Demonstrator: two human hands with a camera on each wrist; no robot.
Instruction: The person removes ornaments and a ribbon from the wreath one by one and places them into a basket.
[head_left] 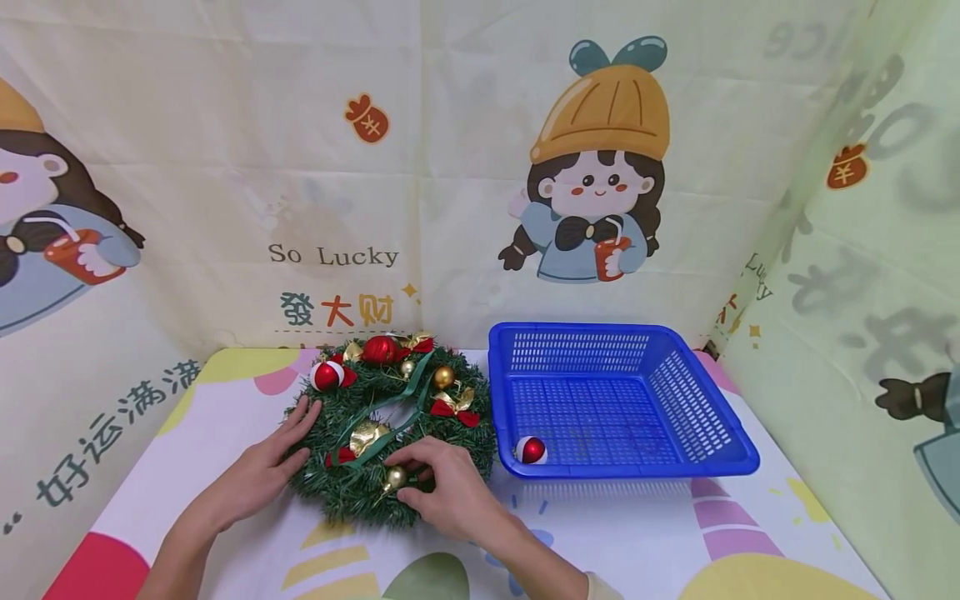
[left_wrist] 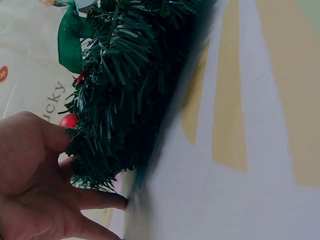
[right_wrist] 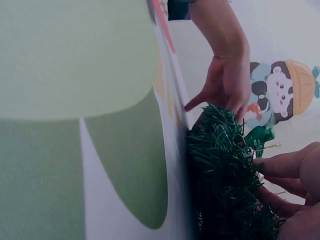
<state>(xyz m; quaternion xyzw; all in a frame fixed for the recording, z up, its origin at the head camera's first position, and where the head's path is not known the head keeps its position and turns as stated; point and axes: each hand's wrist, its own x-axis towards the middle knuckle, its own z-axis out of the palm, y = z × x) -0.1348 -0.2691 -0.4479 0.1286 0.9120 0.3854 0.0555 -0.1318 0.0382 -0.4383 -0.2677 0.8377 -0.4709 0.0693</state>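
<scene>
A green Christmas wreath lies on the table with a green ribbon across its middle. Red and gold bows, a red bauble, a red-and-white bauble and a gold bauble decorate it. My left hand rests against its left edge, fingers spread; the left wrist view shows this hand beside the needles. At the wreath's front, my right hand pinches a small pale gold bauble between thumb and fingers. In the right wrist view, fingers meet the needles near a thin gold cord.
To the wreath's right stands a blue plastic basket, close beside it. One red-and-white bauble lies in its front left corner. Patterned cloth hangs behind and at both sides of the table.
</scene>
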